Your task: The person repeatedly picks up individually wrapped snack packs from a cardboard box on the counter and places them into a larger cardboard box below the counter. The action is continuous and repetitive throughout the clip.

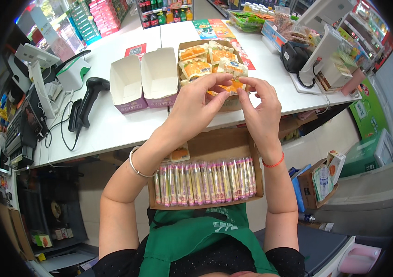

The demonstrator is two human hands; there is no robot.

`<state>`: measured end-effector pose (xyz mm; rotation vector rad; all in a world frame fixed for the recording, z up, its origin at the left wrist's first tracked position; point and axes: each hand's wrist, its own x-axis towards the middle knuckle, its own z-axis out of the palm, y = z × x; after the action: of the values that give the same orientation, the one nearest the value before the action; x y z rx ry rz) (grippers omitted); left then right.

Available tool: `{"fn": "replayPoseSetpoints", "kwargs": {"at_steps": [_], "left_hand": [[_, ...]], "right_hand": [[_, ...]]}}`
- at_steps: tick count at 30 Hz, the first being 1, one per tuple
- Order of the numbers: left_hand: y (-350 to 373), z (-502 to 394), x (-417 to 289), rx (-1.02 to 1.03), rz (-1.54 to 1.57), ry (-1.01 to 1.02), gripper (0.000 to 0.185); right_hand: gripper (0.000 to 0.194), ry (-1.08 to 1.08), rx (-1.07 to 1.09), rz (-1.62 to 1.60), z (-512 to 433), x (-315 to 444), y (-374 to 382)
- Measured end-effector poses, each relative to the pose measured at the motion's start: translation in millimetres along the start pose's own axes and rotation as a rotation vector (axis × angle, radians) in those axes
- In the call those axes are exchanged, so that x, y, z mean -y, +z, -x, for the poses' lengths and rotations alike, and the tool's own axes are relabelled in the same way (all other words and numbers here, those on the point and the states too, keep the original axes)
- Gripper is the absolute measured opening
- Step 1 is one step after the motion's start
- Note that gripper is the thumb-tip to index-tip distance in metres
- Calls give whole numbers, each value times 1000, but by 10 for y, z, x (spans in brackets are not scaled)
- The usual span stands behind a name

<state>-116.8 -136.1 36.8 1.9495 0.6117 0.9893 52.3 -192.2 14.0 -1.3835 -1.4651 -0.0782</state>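
Observation:
My left hand [200, 100] and my right hand [261, 100] hover over the near side of an open cardboard box [182, 44] on the counter. Several clear-and-orange wrapped snack packets [196, 69] fill this box. Thumb and fingers are apart on each hand, with a packet showing behind the gaps. Whether the fingertips touch it, I cannot tell. Below my forearms, a shallow cardboard carton [224, 143] holds a row of slim, clear-wrapped sticks [205, 183] with purple ends. One orange packet [180, 153] lies in that carton, partly hidden by my left forearm.
Two open paper boxes [127, 83] with purple fronts stand left of the packets on the white counter [113, 130]. A barcode scanner [92, 93] rests in its stand, its cable trailing forward. At right are a payment terminal [321, 55] and a black device [295, 57].

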Motion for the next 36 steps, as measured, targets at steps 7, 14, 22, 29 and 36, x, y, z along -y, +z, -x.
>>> {"fn": "replayPoseSetpoints", "kwargs": {"at_steps": [7,14,22,29,36], "left_hand": [[-27,-153,190,-92,-175,58,40],[-9,-230,295,-74,-302,-42,49],[10,-280,340,-81,-400,18,47],[33,-280,479,-188,-282,124,44],[25,-227,323,-268,-265,223,44]], "right_hand": [[32,-66,14,109,-67,-141,83],[40,-20,52,138,-88,-271,143],[40,25,49,86,-64,-285,156],[43,-17,-21,-53,-93,-179,131],[46,-69,-102,-217,-100,-55,119]]}}
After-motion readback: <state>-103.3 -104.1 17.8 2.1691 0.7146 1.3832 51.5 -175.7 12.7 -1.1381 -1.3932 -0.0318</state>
